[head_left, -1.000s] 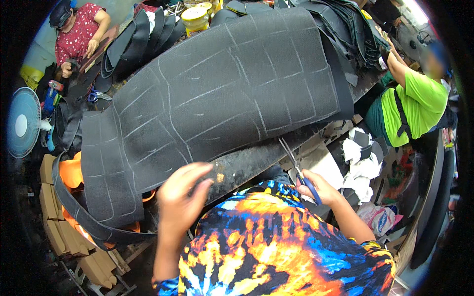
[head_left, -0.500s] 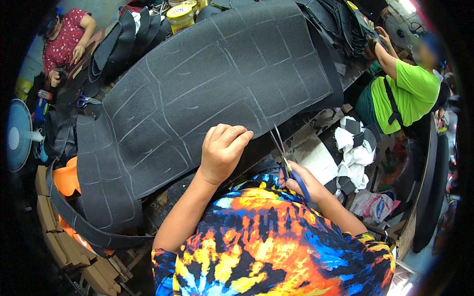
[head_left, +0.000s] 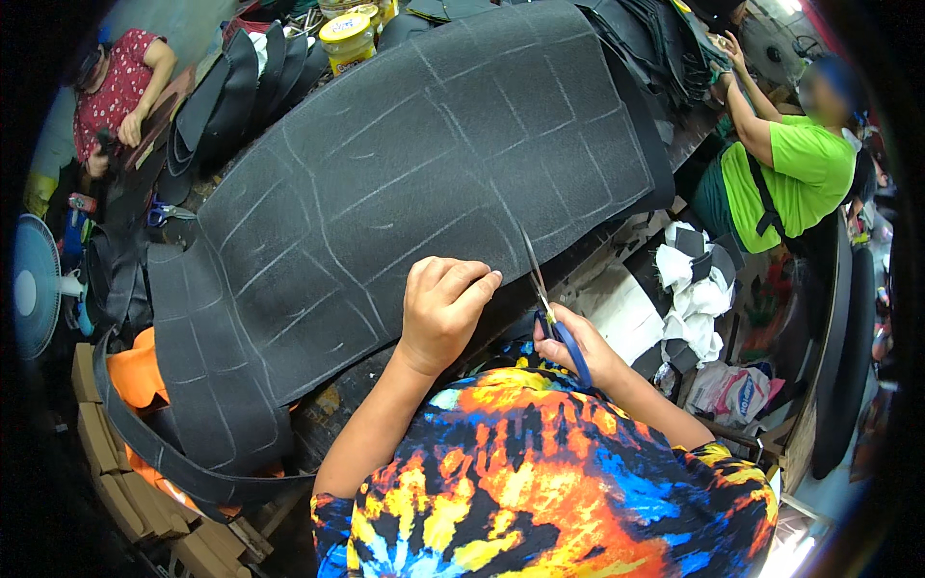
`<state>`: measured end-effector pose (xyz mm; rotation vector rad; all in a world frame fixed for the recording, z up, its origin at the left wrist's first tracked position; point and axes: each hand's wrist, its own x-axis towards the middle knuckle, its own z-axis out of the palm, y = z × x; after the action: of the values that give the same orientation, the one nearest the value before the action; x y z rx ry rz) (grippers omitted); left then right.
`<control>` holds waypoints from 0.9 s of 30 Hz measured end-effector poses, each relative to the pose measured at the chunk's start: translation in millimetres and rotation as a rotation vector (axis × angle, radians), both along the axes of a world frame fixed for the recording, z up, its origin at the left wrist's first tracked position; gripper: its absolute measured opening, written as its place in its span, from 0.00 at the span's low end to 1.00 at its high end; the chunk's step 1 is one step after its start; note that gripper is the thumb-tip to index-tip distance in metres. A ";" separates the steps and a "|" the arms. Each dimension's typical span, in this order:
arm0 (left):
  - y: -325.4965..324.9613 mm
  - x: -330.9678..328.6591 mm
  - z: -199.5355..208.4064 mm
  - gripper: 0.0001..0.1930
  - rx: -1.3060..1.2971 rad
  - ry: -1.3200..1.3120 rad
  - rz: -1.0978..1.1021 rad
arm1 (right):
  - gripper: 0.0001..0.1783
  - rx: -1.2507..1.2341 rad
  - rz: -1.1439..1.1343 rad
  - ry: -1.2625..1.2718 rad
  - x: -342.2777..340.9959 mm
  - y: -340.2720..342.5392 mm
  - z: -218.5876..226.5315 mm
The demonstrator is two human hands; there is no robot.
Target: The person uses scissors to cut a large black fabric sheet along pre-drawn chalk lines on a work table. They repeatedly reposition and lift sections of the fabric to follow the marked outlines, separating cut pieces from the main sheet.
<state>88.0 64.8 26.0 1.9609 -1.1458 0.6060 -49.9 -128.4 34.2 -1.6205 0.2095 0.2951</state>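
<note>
A large black sheet (head_left: 405, 164), marked all over with pale chalk lines, spreads across the bench. My left hand (head_left: 443, 313) is closed on its near edge, thumb and fingers pinching the material. Blue-handled scissors (head_left: 575, 353) are gripped in my right hand (head_left: 583, 342). Their blades reach over the sheet's near edge, just right of my left hand, with the tips close to a chalk line. The two blades look slightly apart. My right fingers wrap the handles and are partly hidden by them.
A second pair of scissors (head_left: 171, 212) lies at the left. Behind the sheet stands a yellow-lidded jar (head_left: 347, 39). White scraps (head_left: 696, 299) are heaped at the right. Co-workers in a lime shirt (head_left: 795, 188) and a red patterned shirt (head_left: 120, 77) work nearby. A fan (head_left: 37, 279) stands far left.
The scissors have shifted up and left, so their blades now overlap the sheet's edge. My left hand has moved slightly down and right, still pinching the sheet.
</note>
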 end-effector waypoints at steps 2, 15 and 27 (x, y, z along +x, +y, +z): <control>-0.6 -0.8 -0.2 0.11 -0.016 0.017 -0.018 | 0.16 -0.017 -0.004 0.007 -1.8 -0.3 0.5; 1.5 -2.5 14.6 0.16 0.029 0.129 -0.039 | 0.13 0.128 -0.080 0.213 -7.0 -7.6 20.5; 10.4 -5.9 12.1 0.11 0.107 0.230 -0.109 | 0.13 0.108 -0.045 0.281 21.7 -7.6 28.9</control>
<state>82.1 75.2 38.1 1.9840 -1.1506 0.2589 -28.2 -136.0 63.1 -1.4619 0.4363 0.4914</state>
